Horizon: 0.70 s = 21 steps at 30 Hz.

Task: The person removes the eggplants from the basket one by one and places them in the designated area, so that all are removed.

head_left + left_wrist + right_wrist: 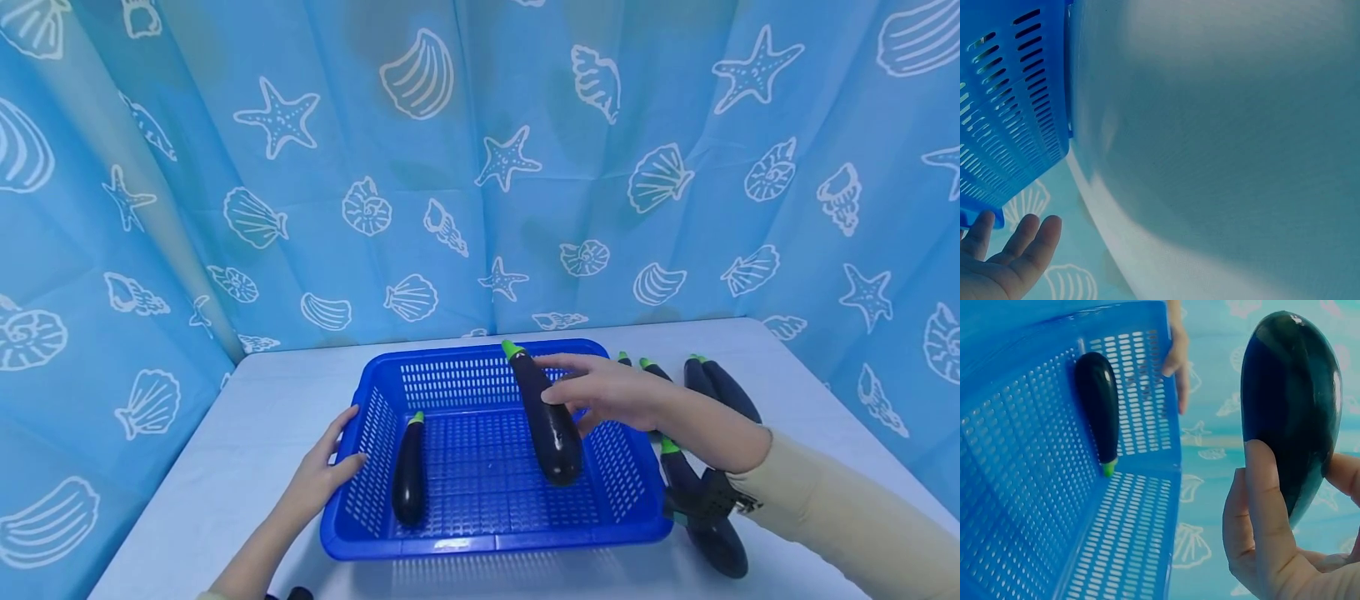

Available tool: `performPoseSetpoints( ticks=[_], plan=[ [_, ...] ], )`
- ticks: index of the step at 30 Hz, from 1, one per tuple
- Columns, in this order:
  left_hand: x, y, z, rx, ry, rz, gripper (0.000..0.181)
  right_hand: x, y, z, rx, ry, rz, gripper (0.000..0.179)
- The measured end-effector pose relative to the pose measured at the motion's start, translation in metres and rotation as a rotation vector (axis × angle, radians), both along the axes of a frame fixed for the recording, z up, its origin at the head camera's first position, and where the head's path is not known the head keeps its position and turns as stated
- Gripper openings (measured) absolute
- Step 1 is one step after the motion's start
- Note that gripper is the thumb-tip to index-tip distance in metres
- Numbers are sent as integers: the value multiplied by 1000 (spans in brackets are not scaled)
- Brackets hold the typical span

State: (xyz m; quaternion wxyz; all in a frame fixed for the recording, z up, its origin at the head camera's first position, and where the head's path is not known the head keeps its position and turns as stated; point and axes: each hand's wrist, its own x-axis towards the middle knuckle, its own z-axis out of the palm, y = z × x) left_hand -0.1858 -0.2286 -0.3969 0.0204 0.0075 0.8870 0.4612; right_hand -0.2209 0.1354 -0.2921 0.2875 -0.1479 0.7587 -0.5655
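Note:
My right hand [611,392] grips a dark purple eggplant [551,425] with a green stem end, raised above the right part of a blue plastic basket [450,546]. In the right wrist view its thumb and fingers [1266,506] are on opposite sides of the eggplant [1291,394]. Inside the basket, near its left wall, lies another eggplant [409,479]. My left hand [322,475] rests at the basket's left rim, thumb over the edge. Straight, spread fingers [1038,250] show beside the basket [1016,94] in the left wrist view.
Several more eggplants [723,387] lie on the white table [277,400] to the right of the basket, some partly hidden by my right arm. A blue curtain [480,208] with white shells and starfish hangs behind and beside the table. A small black object [300,593] shows at the bottom edge.

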Motion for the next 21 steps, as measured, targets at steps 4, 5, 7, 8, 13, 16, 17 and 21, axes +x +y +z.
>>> performPoseSetpoints(
  ticks=[4,5,7,8,13,16,17,21],
  plan=[
    [0,0,0,1,-1,2,69,3,13,1,15,-3,-23,71],
    [0,0,0,-1,-2,3,69,3,16,2,15,-7,-28,72],
    [0,1,0,-1,-3,3,69,5,24,2,11,-27,-35,72],
    [0,1,0,-1,-2,4,69,6,27,3,9,-35,-41,73],
    [0,1,-1,-5,-1,4,69,14,46,6,-28,-60,-50,72],
    [0,0,-1,-3,-1,3,69,18,56,6,-28,-44,-65,73],
    [0,0,-1,-3,0,2,69,19,60,6,-19,-33,-72,73],
    [0,1,-1,-4,3,4,69,22,74,5,-31,-16,-59,73]
  ],
)
